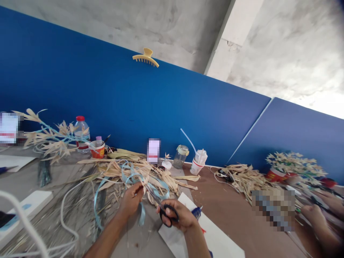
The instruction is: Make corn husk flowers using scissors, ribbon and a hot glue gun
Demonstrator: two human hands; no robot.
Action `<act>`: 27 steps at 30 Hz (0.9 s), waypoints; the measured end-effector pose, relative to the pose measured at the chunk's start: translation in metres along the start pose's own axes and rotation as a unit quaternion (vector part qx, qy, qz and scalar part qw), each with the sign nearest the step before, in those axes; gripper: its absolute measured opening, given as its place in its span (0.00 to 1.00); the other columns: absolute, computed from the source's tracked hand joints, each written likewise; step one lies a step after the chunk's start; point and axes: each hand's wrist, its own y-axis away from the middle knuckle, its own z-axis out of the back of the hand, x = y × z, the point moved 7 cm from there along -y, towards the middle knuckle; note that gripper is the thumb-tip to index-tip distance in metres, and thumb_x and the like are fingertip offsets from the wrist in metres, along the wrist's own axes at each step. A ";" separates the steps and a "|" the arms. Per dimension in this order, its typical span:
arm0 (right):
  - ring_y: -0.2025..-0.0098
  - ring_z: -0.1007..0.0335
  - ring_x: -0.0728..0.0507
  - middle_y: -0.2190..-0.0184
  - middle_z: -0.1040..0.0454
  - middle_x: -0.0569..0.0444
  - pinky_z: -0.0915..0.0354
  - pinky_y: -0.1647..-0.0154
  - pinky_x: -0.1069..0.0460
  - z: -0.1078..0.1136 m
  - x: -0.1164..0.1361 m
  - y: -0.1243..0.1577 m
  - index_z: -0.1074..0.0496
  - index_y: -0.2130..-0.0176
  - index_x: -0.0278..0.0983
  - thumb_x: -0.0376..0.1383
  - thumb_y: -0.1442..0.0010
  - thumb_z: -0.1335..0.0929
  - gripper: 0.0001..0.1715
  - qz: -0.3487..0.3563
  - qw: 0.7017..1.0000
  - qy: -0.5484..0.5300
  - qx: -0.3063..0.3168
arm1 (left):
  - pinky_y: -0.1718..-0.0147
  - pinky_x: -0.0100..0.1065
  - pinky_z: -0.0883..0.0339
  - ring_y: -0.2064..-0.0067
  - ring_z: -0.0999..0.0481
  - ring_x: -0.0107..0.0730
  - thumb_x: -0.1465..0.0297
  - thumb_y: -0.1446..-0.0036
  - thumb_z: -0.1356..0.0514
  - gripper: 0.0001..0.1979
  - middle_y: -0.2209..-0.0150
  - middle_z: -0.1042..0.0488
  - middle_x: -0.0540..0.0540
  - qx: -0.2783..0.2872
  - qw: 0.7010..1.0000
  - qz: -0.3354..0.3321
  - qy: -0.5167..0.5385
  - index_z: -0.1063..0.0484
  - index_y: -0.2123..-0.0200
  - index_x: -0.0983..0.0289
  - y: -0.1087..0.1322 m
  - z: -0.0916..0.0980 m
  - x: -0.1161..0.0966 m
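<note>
My right hand [179, 216] grips black-handled scissors [164, 211], fingers through the loops, blades pointing up-left toward my left hand. My left hand [131, 200] is closed in a pinch on a light blue ribbon [142, 213] and a dried straw leaf [146, 186] at the edge of a heap of dried husk strips [139, 172]. The ribbon loops through the heap and hangs down below my left hand. A white sheet [215, 236] lies under my right hand.
A blue partition [134, 100] backs the table, with a yellow hair claw [146, 57] on top. Water bottle [81, 132], orange cup [97, 149], glass jar [180, 156] and lidded cup [198, 162] stand behind. Another person's hands [319, 215] work at right beside straw flowers [294, 163].
</note>
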 end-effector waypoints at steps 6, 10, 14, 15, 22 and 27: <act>0.84 0.47 0.55 0.85 0.33 0.58 0.62 0.82 0.55 0.001 0.000 -0.001 0.26 0.64 0.27 0.51 0.56 0.24 0.32 0.006 1.000 -0.002 0.002 | 0.77 0.29 0.45 0.80 0.39 0.27 0.66 0.50 0.46 0.07 0.83 0.40 0.44 -0.008 1.000 -0.005 -0.003 0.33 0.76 0.62 0.001 0.000 -0.005; 0.85 0.49 0.56 0.86 0.34 0.59 0.63 0.82 0.55 0.001 0.002 0.000 0.26 0.65 0.28 0.51 0.57 0.24 0.31 0.013 1.000 -0.001 -0.006 | 0.78 0.29 0.45 0.80 0.39 0.26 0.65 0.51 0.45 0.08 0.83 0.40 0.44 -0.004 1.000 -0.008 0.010 0.33 0.77 0.62 0.001 -0.001 -0.009; 0.86 0.51 0.56 0.87 0.34 0.59 0.65 0.82 0.55 0.001 0.003 0.000 0.26 0.66 0.28 0.51 0.58 0.23 0.31 0.008 1.000 0.001 -0.015 | 0.78 0.29 0.45 0.80 0.39 0.26 0.65 0.50 0.44 0.08 0.82 0.39 0.45 0.005 1.000 -0.007 0.026 0.33 0.77 0.62 0.001 -0.002 -0.006; 0.85 0.50 0.56 0.87 0.34 0.59 0.64 0.82 0.55 0.001 0.003 0.000 0.26 0.66 0.29 0.52 0.58 0.23 0.31 0.008 1.000 0.001 -0.017 | 0.77 0.29 0.45 0.79 0.39 0.26 0.65 0.49 0.44 0.08 0.81 0.38 0.45 0.007 1.000 -0.006 0.026 0.32 0.77 0.62 0.001 -0.002 -0.005; 0.86 0.50 0.56 0.86 0.33 0.59 0.63 0.83 0.56 -0.002 -0.001 -0.002 0.27 0.64 0.29 0.53 0.58 0.24 0.33 0.014 1.000 -0.003 0.008 | 0.77 0.30 0.45 0.79 0.39 0.27 0.65 0.48 0.45 0.08 0.81 0.37 0.46 0.008 1.000 -0.012 0.013 0.32 0.75 0.62 0.002 -0.002 -0.006; 0.85 0.49 0.55 0.85 0.33 0.59 0.64 0.84 0.56 -0.003 -0.001 -0.002 0.26 0.64 0.29 0.55 0.58 0.25 0.34 0.011 1.000 -0.004 0.017 | 0.77 0.29 0.46 0.80 0.40 0.27 0.65 0.49 0.45 0.08 0.83 0.41 0.44 0.008 1.000 -0.011 0.006 0.34 0.78 0.61 0.002 -0.002 -0.008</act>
